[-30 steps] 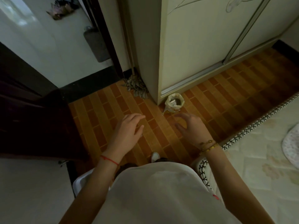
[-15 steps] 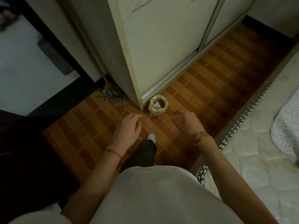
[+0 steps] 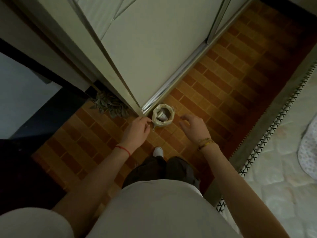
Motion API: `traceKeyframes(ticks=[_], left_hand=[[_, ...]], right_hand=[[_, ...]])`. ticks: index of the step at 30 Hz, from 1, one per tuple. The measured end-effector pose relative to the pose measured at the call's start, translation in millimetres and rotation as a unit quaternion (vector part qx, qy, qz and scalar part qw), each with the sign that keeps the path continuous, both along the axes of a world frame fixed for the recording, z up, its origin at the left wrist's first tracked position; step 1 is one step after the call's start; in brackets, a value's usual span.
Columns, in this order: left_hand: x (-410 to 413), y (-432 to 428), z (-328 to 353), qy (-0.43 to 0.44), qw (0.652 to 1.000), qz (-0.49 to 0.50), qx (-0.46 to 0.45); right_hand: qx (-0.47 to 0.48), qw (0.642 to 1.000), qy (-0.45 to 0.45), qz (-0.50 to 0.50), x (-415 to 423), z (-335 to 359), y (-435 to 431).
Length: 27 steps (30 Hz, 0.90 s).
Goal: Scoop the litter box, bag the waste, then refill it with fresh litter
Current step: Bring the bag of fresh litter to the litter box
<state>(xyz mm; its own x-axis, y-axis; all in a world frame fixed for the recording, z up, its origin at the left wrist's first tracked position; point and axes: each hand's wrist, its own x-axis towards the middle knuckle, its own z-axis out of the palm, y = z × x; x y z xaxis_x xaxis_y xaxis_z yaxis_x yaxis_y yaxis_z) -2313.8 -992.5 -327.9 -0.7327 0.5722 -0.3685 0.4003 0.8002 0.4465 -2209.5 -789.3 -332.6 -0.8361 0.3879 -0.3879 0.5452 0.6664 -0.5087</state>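
Brick-patterned floor [image 3: 202, 93], orange and brown, dimly lit, runs between a pale wardrobe and a bed.

Bag [image 3: 163, 117]: small, cream, mouth open and rolled back, standing upright on the floor at the wardrobe's corner, touching or just beside the metal door track [image 3: 173, 83]. Pale and dark items sit inside; what they are cannot be told.

Left hand [image 3: 135, 131]: reaching down toward the bag, fingers loosely curled and apart, gripping nothing; fingertips just beside the bag's left rim, and contact cannot be told. A red string [image 3: 122, 149] circles the wrist.

Right hand [image 3: 193, 126]: held over the floor to the right of the bag, near it but apart from it, fingers spread and bent, empty. Gold bracelets [image 3: 205, 142] on the wrist.

Wardrobe [image 3: 154, 48]: cream sliding doors, filling the upper middle of the view.

Mop head [image 3: 109, 105]: grey strands bunched on the floor, left of the wardrobe's corner.

Mattress [image 3: 283, 169]: quilted white, lower right, with black-and-white trim [image 3: 267, 133] along its edge.

Person: pale top [image 3: 154, 212] in the foreground, dark trousers [image 3: 159, 169] below it, one white shoe [image 3: 158, 151] toe on the floor between the two arms.

Doorway [image 3: 20, 93]: left edge, opening onto a lighter floor beyond a dark threshold.
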Motion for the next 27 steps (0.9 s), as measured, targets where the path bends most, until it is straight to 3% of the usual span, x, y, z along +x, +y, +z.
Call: traceKeyframes(ticks=[8,15,19,23,27], left_hand=[[-40,49,-97,-0.058,0.997,0.019,-0.04],[-61,82,-228,-0.066,0.996,0.016,-0.056],[-70,87,-314,-0.1,0.988,0.107,-0.053],[-77,88,-399,-0.188,0.952,0.239,-0.047],[-90,91,-475,-0.196,0.933,0.293,-0.065]], right_hand=[[-0.021,0.997,-0.079,0.015,-69,-108,51],[-0.028,0.993,-0.106,0.036,-110,-243,83],[-0.056,0.992,-0.115,0.007,-117,-333,87],[-0.078,0.99,-0.117,-0.012,-124,-418,90],[-0.07,0.988,-0.14,0.004,-146,-491,102]])
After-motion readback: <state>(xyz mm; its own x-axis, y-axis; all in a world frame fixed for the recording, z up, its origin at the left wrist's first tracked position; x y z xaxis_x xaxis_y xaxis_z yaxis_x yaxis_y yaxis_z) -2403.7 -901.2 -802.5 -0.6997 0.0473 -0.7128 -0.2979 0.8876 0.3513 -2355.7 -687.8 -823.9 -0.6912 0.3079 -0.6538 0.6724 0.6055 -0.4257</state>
